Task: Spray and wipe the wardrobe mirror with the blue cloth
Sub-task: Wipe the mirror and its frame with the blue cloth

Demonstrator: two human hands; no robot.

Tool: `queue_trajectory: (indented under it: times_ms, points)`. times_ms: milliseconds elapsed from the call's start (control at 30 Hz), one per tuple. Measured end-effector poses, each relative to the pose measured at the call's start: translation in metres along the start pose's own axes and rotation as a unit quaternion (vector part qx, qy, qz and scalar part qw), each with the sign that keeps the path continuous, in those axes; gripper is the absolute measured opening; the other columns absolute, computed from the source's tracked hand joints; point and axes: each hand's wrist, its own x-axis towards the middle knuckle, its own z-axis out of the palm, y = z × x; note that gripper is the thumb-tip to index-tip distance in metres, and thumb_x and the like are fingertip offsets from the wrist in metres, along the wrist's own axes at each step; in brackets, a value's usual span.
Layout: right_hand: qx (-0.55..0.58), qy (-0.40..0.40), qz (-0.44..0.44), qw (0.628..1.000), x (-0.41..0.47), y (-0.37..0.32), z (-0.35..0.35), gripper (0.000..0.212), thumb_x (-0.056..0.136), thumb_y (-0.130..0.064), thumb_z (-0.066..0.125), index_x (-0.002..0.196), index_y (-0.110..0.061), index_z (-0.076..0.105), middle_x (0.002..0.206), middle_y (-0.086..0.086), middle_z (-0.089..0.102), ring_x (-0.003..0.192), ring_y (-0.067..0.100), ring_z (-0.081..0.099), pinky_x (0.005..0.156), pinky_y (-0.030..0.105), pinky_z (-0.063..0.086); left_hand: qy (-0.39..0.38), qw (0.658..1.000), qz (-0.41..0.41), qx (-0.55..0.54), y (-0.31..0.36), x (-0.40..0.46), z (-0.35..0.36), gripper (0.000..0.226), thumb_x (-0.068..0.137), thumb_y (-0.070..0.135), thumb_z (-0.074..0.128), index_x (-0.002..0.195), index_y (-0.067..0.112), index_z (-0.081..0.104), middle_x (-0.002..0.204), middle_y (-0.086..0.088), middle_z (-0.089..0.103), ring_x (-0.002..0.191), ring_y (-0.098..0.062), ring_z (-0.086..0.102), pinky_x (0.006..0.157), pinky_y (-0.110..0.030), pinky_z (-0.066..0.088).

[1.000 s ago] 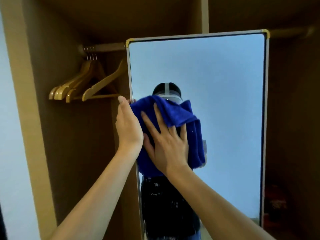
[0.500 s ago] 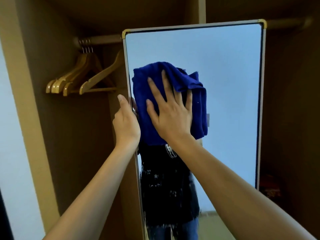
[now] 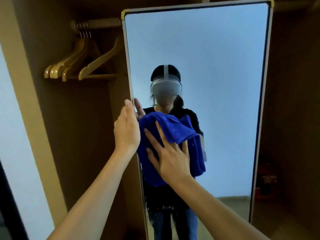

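Down the glass comes the right hand [image 3: 170,159], palm spread flat on the blue cloth [image 3: 174,134], which now sits lower, at mid-height near the mirror's [image 3: 216,66] left side. Its grip is open, pressing rather than pinching. The left hand [image 3: 127,130] curls around the frame edge, steadying it. Soft and bunched, the cloth looks best pinned under a flat palm. Behind hang wooden hangers [image 3: 78,66].

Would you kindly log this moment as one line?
wiping | right hand flat on blue cloth against mirror | left hand grips mirror's left edge
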Motion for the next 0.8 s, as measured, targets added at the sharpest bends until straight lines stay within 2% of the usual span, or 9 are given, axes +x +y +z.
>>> queue_trajectory:
  times_ms: [33, 133, 233, 300, 367, 433, 567, 733, 800]
  points:
    - [-0.002, 0.002, 0.000, 1.000, 0.010, -0.002, -0.004, 0.057, 0.098, -0.050, 0.036, 0.152, -0.040, 0.019, 0.157, -0.006, 0.022, 0.139, 0.020, 0.035, 0.115, 0.047, 0.016, -0.007, 1.000, -0.010, -0.008, -0.001, -0.001, -0.001, 0.057, 0.102, 0.052, 0.015, 0.111, 0.018, 0.060, 0.097, 0.008, 0.063, 0.101, -0.009, 0.059, 0.091, -0.027, 0.039]
    - [0.002, 0.017, 0.017, 1.000, 0.044, -0.013, -0.015, 0.056, 0.101, -0.049, 0.034, 0.153, -0.038, 0.015, 0.162, -0.003, 0.012, 0.146, 0.021, 0.017, 0.117, 0.050, 0.002, -0.022, 0.999, -0.017, -0.031, 0.000, -0.001, -0.007, 0.057, 0.102, 0.053, 0.015, 0.103, 0.021, 0.062, 0.097, 0.002, 0.066, 0.099, -0.015, 0.061, 0.097, -0.039, 0.042]
    - [0.006, 0.025, 0.022, 0.999, 0.046, -0.022, -0.012, 0.056, 0.101, -0.047, 0.035, 0.153, -0.035, 0.018, 0.163, -0.001, 0.011, 0.146, 0.022, 0.014, 0.116, 0.052, -0.002, -0.033, 0.998, -0.028, -0.049, 0.003, 0.001, -0.012, 0.058, 0.103, 0.050, 0.018, 0.094, 0.012, 0.061, 0.092, -0.001, 0.065, 0.089, -0.009, 0.061, 0.092, -0.037, 0.042]
    - [0.012, 0.021, 0.015, 1.000, 0.028, -0.024, -0.002, 0.056, 0.100, -0.047, 0.035, 0.153, -0.035, 0.020, 0.162, -0.001, 0.013, 0.145, 0.022, 0.021, 0.116, 0.053, 0.006, -0.023, 0.997, -0.054, -0.045, 0.003, 0.003, -0.011, 0.065, 0.100, 0.057, 0.018, 0.099, 0.007, 0.059, 0.096, -0.004, 0.064, 0.092, -0.008, 0.060, 0.094, -0.036, 0.040]
    - [0.022, 0.004, 0.015, 1.000, 0.000, -0.025, 0.008, 0.056, 0.098, -0.048, 0.034, 0.152, -0.037, 0.022, 0.159, -0.004, 0.015, 0.141, 0.022, 0.032, 0.114, 0.055, 0.021, -0.012, 0.996, -0.072, -0.052, 0.002, 0.004, -0.010, 0.072, 0.092, 0.068, 0.019, 0.117, 0.014, 0.060, 0.116, -0.008, 0.065, 0.112, -0.017, 0.058, 0.105, -0.045, 0.038]
    - [0.028, -0.018, 0.015, 0.999, -0.030, -0.024, 0.018, 0.055, 0.098, -0.048, 0.034, 0.151, -0.039, 0.022, 0.156, -0.006, 0.021, 0.135, 0.020, 0.043, 0.109, 0.051, 0.031, -0.011, 0.996, -0.075, -0.055, 0.002, 0.004, -0.010, 0.075, 0.088, 0.071, 0.019, 0.127, 0.020, 0.058, 0.125, -0.007, 0.063, 0.120, -0.021, 0.055, 0.108, -0.048, 0.038]
    - [0.015, -0.063, 0.003, 0.998, -0.064, -0.018, 0.026, 0.054, 0.098, -0.049, 0.033, 0.151, -0.042, 0.025, 0.151, -0.008, 0.036, 0.124, 0.016, 0.056, 0.105, 0.045, 0.038, -0.004, 0.996, -0.073, -0.049, 0.001, 0.005, -0.007, 0.065, 0.098, 0.059, 0.019, 0.140, 0.020, 0.048, 0.135, -0.007, 0.057, 0.125, -0.020, 0.052, 0.109, -0.047, 0.039]
    - [0.019, -0.021, 0.012, 1.000, -0.032, -0.012, 0.012, 0.054, 0.097, -0.048, 0.034, 0.149, -0.041, 0.025, 0.154, -0.006, 0.025, 0.133, 0.018, 0.041, 0.108, 0.049, 0.033, 0.005, 0.998, -0.049, -0.023, 0.001, 0.001, -0.004, 0.070, 0.094, 0.061, 0.014, 0.136, 0.018, 0.051, 0.131, -0.005, 0.059, 0.125, -0.020, 0.051, 0.111, -0.048, 0.034]
    - [0.021, 0.008, 0.025, 0.999, 0.002, -0.006, 0.000, 0.056, 0.098, -0.047, 0.034, 0.151, -0.039, 0.020, 0.159, -0.002, 0.019, 0.141, 0.021, 0.028, 0.112, 0.055, 0.022, 0.010, 0.999, -0.030, -0.007, 0.001, -0.001, -0.003, 0.068, 0.095, 0.059, 0.014, 0.120, 0.014, 0.058, 0.109, -0.006, 0.066, 0.106, -0.019, 0.060, 0.104, -0.045, 0.039]
